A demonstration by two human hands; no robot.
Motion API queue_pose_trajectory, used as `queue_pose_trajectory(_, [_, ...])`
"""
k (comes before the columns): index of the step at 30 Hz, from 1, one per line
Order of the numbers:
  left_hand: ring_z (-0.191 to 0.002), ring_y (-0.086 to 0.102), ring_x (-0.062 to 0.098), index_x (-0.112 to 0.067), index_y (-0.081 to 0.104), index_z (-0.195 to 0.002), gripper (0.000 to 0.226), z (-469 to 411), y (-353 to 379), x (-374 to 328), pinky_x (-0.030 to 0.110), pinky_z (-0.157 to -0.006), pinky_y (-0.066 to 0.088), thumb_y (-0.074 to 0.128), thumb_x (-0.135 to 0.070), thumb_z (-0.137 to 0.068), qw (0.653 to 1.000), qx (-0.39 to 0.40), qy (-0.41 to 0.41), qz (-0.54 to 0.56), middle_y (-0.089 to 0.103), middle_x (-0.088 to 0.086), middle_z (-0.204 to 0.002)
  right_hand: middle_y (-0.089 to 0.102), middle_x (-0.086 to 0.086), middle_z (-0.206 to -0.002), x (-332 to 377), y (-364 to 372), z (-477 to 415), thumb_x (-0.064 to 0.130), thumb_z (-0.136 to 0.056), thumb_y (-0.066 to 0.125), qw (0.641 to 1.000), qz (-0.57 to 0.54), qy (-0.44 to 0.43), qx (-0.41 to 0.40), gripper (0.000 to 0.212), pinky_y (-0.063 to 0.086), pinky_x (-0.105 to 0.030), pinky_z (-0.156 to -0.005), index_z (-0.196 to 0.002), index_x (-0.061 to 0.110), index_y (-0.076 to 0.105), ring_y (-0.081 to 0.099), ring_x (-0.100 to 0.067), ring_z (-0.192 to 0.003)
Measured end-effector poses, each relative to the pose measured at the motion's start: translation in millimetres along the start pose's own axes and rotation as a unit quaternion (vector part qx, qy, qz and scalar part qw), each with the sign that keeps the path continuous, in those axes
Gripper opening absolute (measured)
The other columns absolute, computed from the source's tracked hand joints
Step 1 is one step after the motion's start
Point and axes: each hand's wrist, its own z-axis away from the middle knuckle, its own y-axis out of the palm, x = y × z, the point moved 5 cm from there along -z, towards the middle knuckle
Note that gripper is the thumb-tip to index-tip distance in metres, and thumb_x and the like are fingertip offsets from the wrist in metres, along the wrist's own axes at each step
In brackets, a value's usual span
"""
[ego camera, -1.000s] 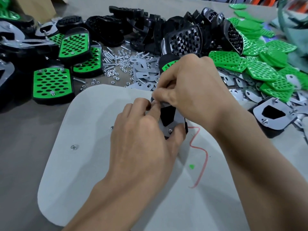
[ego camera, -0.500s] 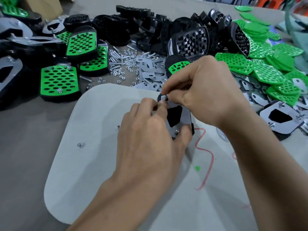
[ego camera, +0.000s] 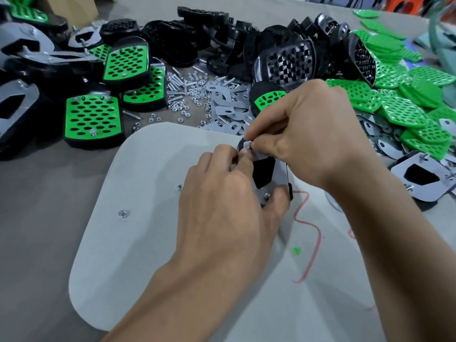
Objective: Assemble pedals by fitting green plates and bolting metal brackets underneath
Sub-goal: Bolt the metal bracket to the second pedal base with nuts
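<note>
Left hand (ego camera: 222, 206) curled round upturned pedal (ego camera: 290, 193), pinned to white board (ego camera: 148, 193), underside up for access. Right hand (ego camera: 303, 134) pinching far tip of metal bracket (ego camera: 280, 174), probably seating it on a bolt; fastener too small to tell.

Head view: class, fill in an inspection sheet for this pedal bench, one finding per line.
Surface: grey table with a pale board bearing a red scribble.
Job's things: upturned pedal with metal bracket on the board; finished pedals left; green plates right; black pedal bodies behind.
Clutter: nuts and bolts and loose brackets heaped behind the board; two nuts on it.
Grips: left hand holds the pedal; right hand pinches a small metal part at the bracket's far end.
Cables: nothing seen.
Surroundings: cardboard box far left; blurred orange object far right.
</note>
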Motion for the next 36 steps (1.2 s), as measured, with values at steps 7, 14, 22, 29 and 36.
queue_pose_trajectory(7, [-0.082,0.052,0.022,-0.019,0.074,-0.105,0.048,0.6,-1.2,0.3,0.032,-0.066,0.041,0.054,-0.054,-0.078,1.000,-0.008,0.012,0.000,0.056,-0.006,-0.089,0.067,0.014,-0.056,4.6,1.4,-3.4,0.016,-0.070,0.083,0.997,0.058,-0.039,0.011,0.013,0.051,-0.017,-0.065,-0.069,0.028,0.080,0.066,-0.002,-0.060])
queue_pose_trajectory(14, [-0.087,0.054,0.023,-0.020,0.074,-0.112,0.049,0.4,-1.4,0.4,0.034,-0.071,0.045,0.058,-0.054,-0.079,1.000,-0.007,0.005,0.001,0.059,-0.005,-0.093,0.069,0.013,-0.060,2.1,1.5,-7.3,0.019,-0.070,0.084,0.995,0.030,-0.073,0.055,0.008,0.049,-0.011,-0.057,-0.070,0.025,0.078,0.067,-0.002,-0.063])
queue_pose_trajectory(22, [-0.087,0.054,0.025,-0.017,0.074,-0.110,0.049,0.0,-1.2,-0.5,0.034,-0.070,0.041,0.062,-0.052,-0.078,1.000,-0.006,0.004,0.005,0.060,-0.002,-0.094,0.068,0.028,-0.064,-5.8,-2.4,-3.8,0.012,-0.077,0.076,0.996,-0.006,-0.059,0.064,0.022,0.039,0.001,-0.055,-0.076,0.034,0.080,0.064,0.013,-0.063])
queue_pose_trajectory(29, [-0.087,0.056,0.027,-0.015,0.075,-0.112,0.052,1.0,-1.5,-0.6,0.036,-0.071,0.047,0.062,-0.051,-0.077,1.000,-0.006,0.004,0.005,0.061,-0.001,-0.093,0.064,0.036,-0.067,-1.6,-0.9,-2.3,0.013,-0.077,0.076,0.998,0.010,-0.061,0.032,0.018,0.042,0.000,-0.059,-0.076,0.030,0.082,0.065,0.012,-0.069])
queue_pose_trajectory(36, [-0.088,0.054,0.024,-0.018,0.074,-0.112,0.050,0.8,-1.4,-0.4,0.033,-0.070,0.043,0.061,-0.052,-0.078,1.000,-0.003,0.006,0.003,0.060,-0.004,-0.095,0.064,0.028,-0.064,-2.0,-2.3,-2.3,0.017,-0.078,0.077,0.997,0.033,-0.064,0.011,0.015,0.040,0.002,-0.059,-0.075,0.031,0.081,0.064,0.010,-0.073])
